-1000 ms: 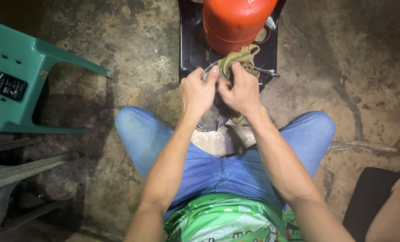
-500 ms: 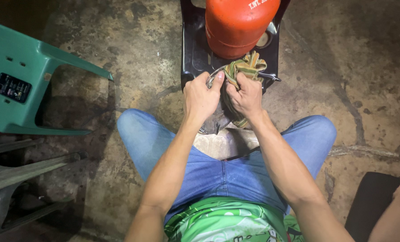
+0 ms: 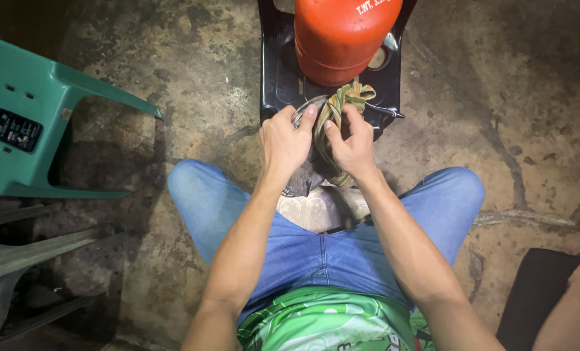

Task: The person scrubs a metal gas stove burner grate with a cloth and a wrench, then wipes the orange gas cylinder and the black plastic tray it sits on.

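Observation:
My left hand [image 3: 283, 140] and my right hand [image 3: 350, 144] meet in front of my knees, both closed on a bundle of green and tan straps [image 3: 342, 101]. The left thumb presses a thin metal piece at the bundle's left side. The straps lie against the front edge of a black plastic stool [image 3: 276, 71]. On that stool stands an orange gas cylinder [image 3: 342, 36], just beyond my fingers. The lower end of the straps hangs down between my hands and is partly hidden by them.
A green plastic chair [image 3: 23, 123] lies tipped at the left, with a grey chair [image 3: 17, 260] below it. My jeans-clad legs spread over a stained concrete floor [image 3: 511, 130]. Another person's arm and a dark object [image 3: 543, 299] sit at the lower right corner.
My right hand has shifted its grip lower on the straps, and the bundle's top has dropped a little. The left hand stays in place.

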